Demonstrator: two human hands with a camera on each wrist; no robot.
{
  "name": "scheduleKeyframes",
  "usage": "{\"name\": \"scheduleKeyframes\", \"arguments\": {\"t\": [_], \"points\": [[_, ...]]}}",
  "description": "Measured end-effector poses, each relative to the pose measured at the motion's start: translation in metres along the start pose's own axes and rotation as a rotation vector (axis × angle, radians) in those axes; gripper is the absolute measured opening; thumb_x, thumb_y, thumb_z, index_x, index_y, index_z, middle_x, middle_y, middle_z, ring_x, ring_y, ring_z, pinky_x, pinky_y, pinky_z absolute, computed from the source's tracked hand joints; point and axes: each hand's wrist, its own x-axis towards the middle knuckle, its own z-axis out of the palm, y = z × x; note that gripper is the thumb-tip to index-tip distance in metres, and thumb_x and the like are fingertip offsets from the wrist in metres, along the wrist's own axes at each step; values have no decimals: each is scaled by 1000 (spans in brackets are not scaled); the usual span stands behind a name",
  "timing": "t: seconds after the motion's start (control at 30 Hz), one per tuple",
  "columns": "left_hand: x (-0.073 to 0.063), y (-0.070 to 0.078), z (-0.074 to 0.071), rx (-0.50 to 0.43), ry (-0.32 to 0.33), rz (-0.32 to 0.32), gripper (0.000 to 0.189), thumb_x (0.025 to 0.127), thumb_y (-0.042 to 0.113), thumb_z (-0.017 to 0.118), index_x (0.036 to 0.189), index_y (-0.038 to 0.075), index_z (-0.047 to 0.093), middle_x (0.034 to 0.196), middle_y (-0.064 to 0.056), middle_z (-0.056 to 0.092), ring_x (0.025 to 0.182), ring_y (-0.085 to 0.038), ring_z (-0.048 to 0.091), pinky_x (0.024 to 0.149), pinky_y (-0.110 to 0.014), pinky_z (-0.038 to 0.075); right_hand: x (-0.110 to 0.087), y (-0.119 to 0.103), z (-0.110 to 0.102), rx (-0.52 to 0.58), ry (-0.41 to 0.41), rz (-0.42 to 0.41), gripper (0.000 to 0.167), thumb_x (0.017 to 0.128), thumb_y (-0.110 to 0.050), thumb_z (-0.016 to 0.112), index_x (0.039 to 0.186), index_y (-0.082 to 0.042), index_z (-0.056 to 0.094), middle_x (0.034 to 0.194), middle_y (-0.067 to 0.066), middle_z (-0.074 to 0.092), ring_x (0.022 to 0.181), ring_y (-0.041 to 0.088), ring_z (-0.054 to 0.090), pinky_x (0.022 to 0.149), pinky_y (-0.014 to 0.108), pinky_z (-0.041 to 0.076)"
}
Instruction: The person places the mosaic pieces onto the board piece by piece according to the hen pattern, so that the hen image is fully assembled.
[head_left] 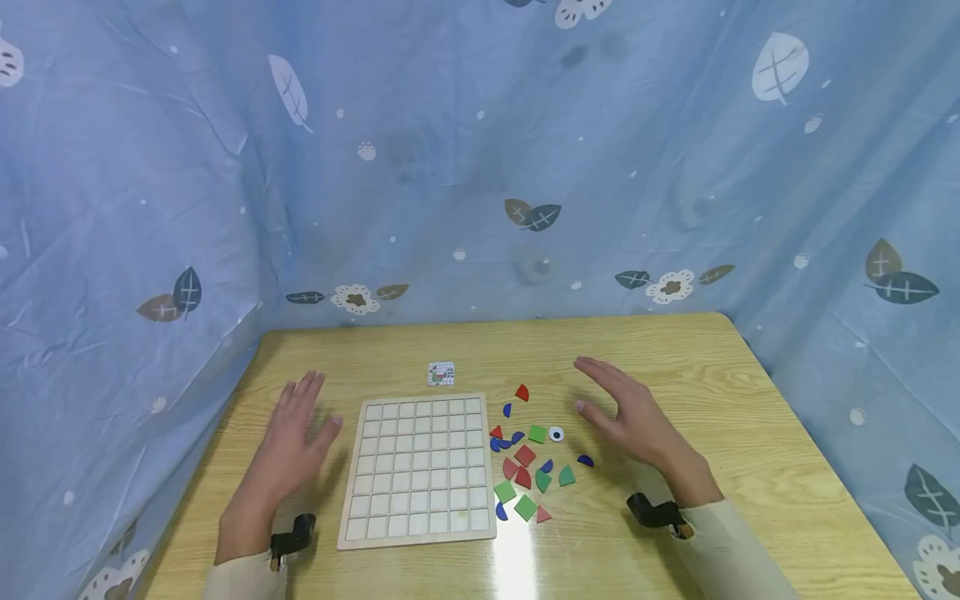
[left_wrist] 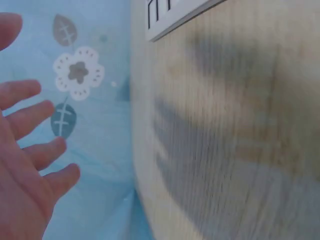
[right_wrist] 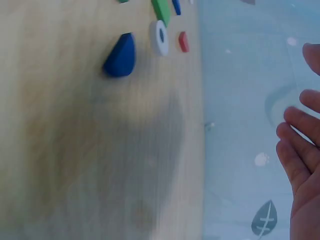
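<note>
My left hand [head_left: 288, 446] hovers over the table's left side with its fingers spread, holding nothing. Just right of it lies a wooden grid board [head_left: 420, 468] of square cells with no pieces in them. My right hand [head_left: 637, 417] is held above the table on the right, fingers straight and thumb apart, also holding nothing. Between the board and this hand are scattered flat pieces: green squares [head_left: 537, 433], a red square [head_left: 526, 455], blue half-rounds [head_left: 586, 460], red and green quarter-rounds [head_left: 567, 475], red triangles [head_left: 543, 514] and a white ring-shaped eye piece [head_left: 556, 433].
A small printed pattern card [head_left: 441, 373] lies behind the board. The wooden table [head_left: 637, 550] is bounded at the back and sides by a blue patterned curtain [head_left: 450, 167]. Each wrist carries a black camera mount [head_left: 294, 537].
</note>
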Motion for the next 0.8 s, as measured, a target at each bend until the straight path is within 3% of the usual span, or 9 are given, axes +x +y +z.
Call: {"name": "scheduleKeyframes", "arguments": {"t": [0.3,0.47,0.63,0.8], "points": [[13,-12,11,-91,-147,-50,68,110,20,63,168,-3,36,176,-36,24,159,-69,10,121,-87,14,30,-1,19,109,-3,-22,58,98,-13,82,153,-7,64,151,15,69,136,42,67,110,62,56],[14,-14,21,-51,-238,-90,69,105,19,67,167,2,41,175,-37,23,155,-75,8,110,-97,10,39,1,34,181,-23,-4,53,98,-12,81,149,-5,67,147,14,72,128,42,72,107,60,58],[17,-11,22,-34,-304,-126,73,103,19,69,170,11,40,178,-34,16,157,-74,1,109,-99,1,44,0,47,265,-54,18,48,99,-11,79,145,-3,69,143,13,74,126,41,73,108,59,58],[22,-10,20,-16,-346,-166,76,101,18,72,169,12,40,178,-37,11,156,-75,-4,106,-100,-1,46,-5,60,280,-108,47,43,100,-12,78,141,-3,72,140,10,76,126,38,74,108,57,59]]}}
